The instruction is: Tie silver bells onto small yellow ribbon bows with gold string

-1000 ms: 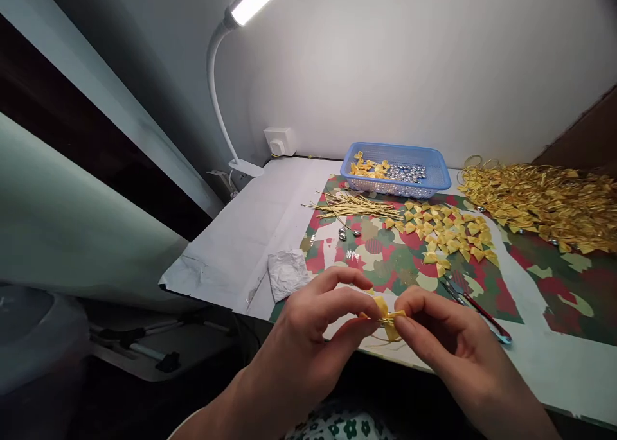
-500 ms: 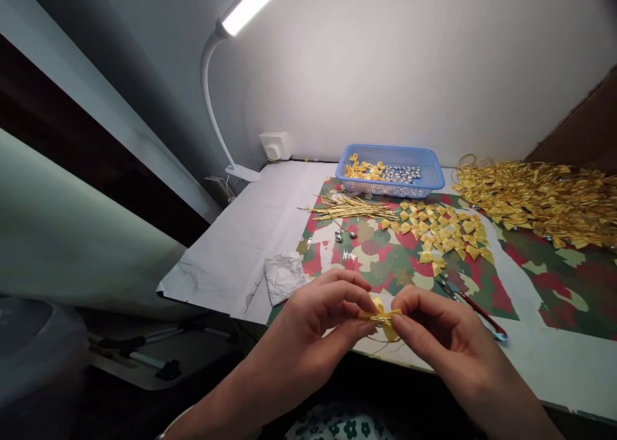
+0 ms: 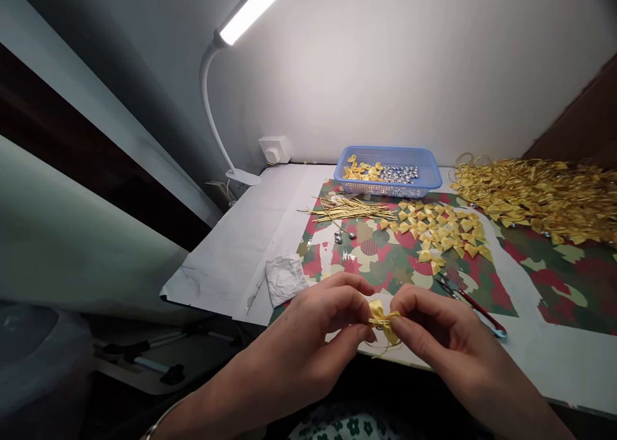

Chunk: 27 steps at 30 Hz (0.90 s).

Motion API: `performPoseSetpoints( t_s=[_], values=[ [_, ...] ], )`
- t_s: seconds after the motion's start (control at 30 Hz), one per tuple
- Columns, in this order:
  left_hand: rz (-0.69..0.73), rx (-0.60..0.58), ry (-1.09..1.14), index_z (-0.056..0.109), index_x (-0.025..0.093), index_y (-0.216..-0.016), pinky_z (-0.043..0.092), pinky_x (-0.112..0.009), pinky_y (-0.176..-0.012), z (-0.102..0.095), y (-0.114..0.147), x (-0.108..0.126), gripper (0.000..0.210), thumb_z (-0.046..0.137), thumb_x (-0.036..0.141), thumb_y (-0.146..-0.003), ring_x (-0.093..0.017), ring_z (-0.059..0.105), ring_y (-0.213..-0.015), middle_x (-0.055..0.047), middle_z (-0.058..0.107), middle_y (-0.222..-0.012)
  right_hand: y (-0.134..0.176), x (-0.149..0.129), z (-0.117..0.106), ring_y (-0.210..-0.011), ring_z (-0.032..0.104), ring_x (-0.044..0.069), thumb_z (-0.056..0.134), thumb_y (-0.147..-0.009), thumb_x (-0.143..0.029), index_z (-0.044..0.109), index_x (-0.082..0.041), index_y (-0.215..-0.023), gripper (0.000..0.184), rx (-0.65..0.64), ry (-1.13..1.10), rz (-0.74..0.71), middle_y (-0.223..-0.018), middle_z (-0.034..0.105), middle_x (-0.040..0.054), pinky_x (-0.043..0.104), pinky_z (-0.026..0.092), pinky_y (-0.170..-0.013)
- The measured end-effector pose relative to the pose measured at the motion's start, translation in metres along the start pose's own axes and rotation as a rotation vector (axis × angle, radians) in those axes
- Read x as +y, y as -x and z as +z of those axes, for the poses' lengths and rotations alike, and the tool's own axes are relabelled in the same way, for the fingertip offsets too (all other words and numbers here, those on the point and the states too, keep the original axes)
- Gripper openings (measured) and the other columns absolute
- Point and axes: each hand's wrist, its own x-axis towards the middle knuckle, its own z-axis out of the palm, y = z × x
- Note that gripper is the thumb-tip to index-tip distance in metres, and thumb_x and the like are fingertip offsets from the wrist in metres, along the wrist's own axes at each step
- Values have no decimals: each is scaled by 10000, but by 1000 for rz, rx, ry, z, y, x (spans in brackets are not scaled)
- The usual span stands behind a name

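Note:
A yellow ribbon bow (image 3: 390, 334) with thin gold cord (image 3: 378, 322) across its middle is held up at the table's front edge. My right hand (image 3: 446, 340) pinches the bow's right side between thumb and forefinger. At the bow's left, my left hand (image 3: 322, 337) has its thumb and forefinger closed around the cord, though the fingertips partly hide the grip. A loose loop of cord hangs below the bow. Something small and shiny shows at the bow's centre, too small to make out.
Loose bows (image 3: 446, 228), gold cords (image 3: 351, 209) and a few silver bells (image 3: 338, 237) lie on camouflage-patterned paper. Behind stands a blue basket (image 3: 436, 176). Scissors (image 3: 482, 311) lie right of my hands, crumpled tissue (image 3: 284, 278) left. Finished-looking corded bows (image 3: 540, 199) pile at right. A lamp (image 3: 207, 87) shines above.
My left fingertips have shifted slightly left, off the bow's left side, showing more of the ribbon and cord. My right hand keeps its pinch on the bow.

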Motion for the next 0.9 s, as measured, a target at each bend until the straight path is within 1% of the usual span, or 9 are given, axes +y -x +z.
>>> performPoseSetpoints(
  t_s=[0.17, 0.33, 0.43, 0.5, 0.6, 0.7, 0.8, 0.9],
  values=[
    [-32, -64, 86, 653, 173, -913, 546, -268, -792, -1, -3, 2, 136, 539, 102, -896, -172, 644, -916, -72, 609, -1156, 2, 0, 0, -674, 367, 126, 489, -991, -464, 547, -212, -809, 316, -10, -4, -12, -732, 421, -33, 253, 312, -596],
    [-74, -170, 167, 684, 164, -867, 527, -295, -820, -4, -8, 4, 119, 577, 114, -850, -186, 629, -930, -70, 624, -1113, 3, 1, -1, -700, 416, 137, 481, -990, -455, 563, -212, -813, 312, -8, 53, -2, -754, 479, -16, 255, 333, -610],
    [-94, -209, 276, 677, 161, -786, 501, -328, -882, -8, -10, 4, 68, 624, 158, -828, -211, 612, -996, -68, 632, -1088, 4, 1, -2, -697, 434, 142, 469, -990, -443, 561, -210, -809, 309, -11, 105, -11, -755, 498, -9, 256, 336, -602],
    [-116, -225, 362, 679, 166, -764, 482, -341, -899, -9, -11, 3, 73, 659, 207, -822, -217, 599, -1003, -64, 638, -1069, 4, -1, -1, -686, 436, 141, 456, -994, -431, 556, -210, -803, 309, -12, 137, -23, -744, 492, -10, 254, 333, -596],
    [-156, -244, 464, 674, 163, -763, 465, -340, -882, -8, -11, 2, 146, 696, 291, -830, -208, 589, -961, -67, 641, -1066, 5, -5, 0, -684, 451, 135, 461, -997, -404, 564, -211, -803, 292, 6, 163, -31, -741, 504, -14, 248, 335, -598],
    [-203, -243, 506, 637, 151, -728, 457, -312, -831, -5, -10, 3, 248, 673, 347, -876, -182, 577, -892, -65, 642, -1010, 6, -6, 0, -666, 451, 128, 480, -994, -381, 562, -211, -782, 285, 22, 171, -38, -718, 499, -21, 240, 336, -586],
    [-224, -215, 501, 603, 148, -668, 448, -271, -766, -3, -11, 4, 316, 642, 348, -909, -156, 558, -832, -51, 633, -956, 6, -5, 0, -654, 446, 117, 476, -1000, -362, 550, -207, -773, 284, 19, 183, -75, -714, 488, -25, 230, 336, -573],
    [-207, -204, 478, 635, 147, -686, 457, -272, -787, -3, -11, 2, 271, 662, 318, -894, -164, 566, -860, -48, 640, -952, 5, -3, 0, -655, 440, 113, 466, -1006, -356, 544, -205, -779, 284, 12, 197, -96, -725, 486, -25, 229, 339, -578]
  ],
)
